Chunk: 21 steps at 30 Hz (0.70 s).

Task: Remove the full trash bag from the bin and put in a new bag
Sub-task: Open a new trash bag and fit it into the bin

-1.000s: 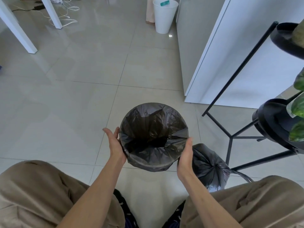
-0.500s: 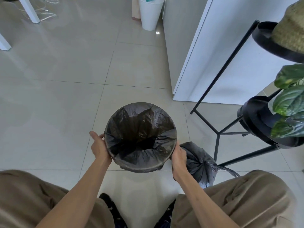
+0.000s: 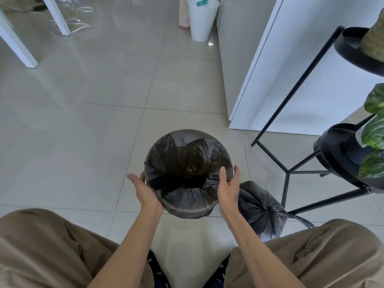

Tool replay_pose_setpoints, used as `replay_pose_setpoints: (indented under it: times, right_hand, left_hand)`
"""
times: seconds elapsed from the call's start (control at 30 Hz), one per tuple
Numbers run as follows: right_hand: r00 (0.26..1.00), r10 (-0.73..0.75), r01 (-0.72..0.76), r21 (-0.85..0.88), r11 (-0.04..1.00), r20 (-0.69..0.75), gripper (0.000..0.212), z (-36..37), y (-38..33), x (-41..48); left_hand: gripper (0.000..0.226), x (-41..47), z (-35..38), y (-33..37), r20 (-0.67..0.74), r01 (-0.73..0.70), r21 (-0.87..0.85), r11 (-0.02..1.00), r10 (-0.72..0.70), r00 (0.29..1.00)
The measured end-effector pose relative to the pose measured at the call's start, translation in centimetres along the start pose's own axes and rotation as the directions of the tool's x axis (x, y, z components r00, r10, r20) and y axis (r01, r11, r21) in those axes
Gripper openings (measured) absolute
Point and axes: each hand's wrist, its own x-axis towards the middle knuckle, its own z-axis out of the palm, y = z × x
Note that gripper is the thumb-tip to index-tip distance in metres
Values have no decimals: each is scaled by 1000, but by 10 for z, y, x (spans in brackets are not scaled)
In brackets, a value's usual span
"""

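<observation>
A round bin [image 3: 187, 209] stands on the tiled floor between my knees, lined with a dark grey bag [image 3: 182, 161] folded over its rim. My left hand [image 3: 145, 192] cups the bin's left rim, palm against the bag. On the right rim rests my right hand [image 3: 228, 188], thumb hooked inside over the bag's edge and fingers outside. The full trash bag [image 3: 259, 208], dark and tied at the top, lies on the floor right of the bin, partly behind my right forearm.
A black metal plant stand [image 3: 288, 169] with green leaves [image 3: 374, 138] is close on the right. A white cabinet [image 3: 291, 69] stands beyond it. A white bin [image 3: 202, 19] is far back. White table legs [image 3: 18, 48] and cables are at upper left.
Both hands have slid along the rim toward the near side, and my right thumb now hooks inside the bag. The camera view has shifted slightly.
</observation>
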Motion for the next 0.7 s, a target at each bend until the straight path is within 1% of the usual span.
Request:
replay_pose_setpoints:
  times: [0.07,0.17,0.23,0.37,0.43,0.47,0.53,0.6,0.7]
  right_hand:
    - [1000,22,-23,55,998,9,70,-2,11,-7]
    - [998,35,-39,93,995,47,72,-3,23,-13]
    - [993,83,-93,126,988,88,73,-4,25,-16]
    - [973,130,-161,160,974,190,71,-10,24,-18]
    - [965,122,-156,132,979,231,71,-15,24,-19]
    - [962,122,-155,119,981,243,72,-17,23,-20]
    - [959,126,-156,102,983,254,74,-19,24,-22]
    - [961,111,-138,93,986,253,72,-19,23,-31]
    - [974,81,-102,91,991,212,68,-12,25,-49]
  left_hand:
    - [82,5,-3,0,0,24,1,1000,-24,1000]
    - [86,13,-6,-1,2,69,-41,997,-69,998]
    - [88,14,-5,-1,-7,92,-53,994,-92,996]
    - [84,17,0,-1,25,120,44,992,-121,992]
    - [79,20,2,2,16,94,112,989,-96,995]
    - [77,23,2,5,-21,66,149,987,-63,998]
    - [80,32,0,12,-120,14,236,972,15,993]
    - [78,36,-5,22,-207,-31,233,972,81,975]
    - [74,35,-19,25,-209,-68,197,978,110,972]
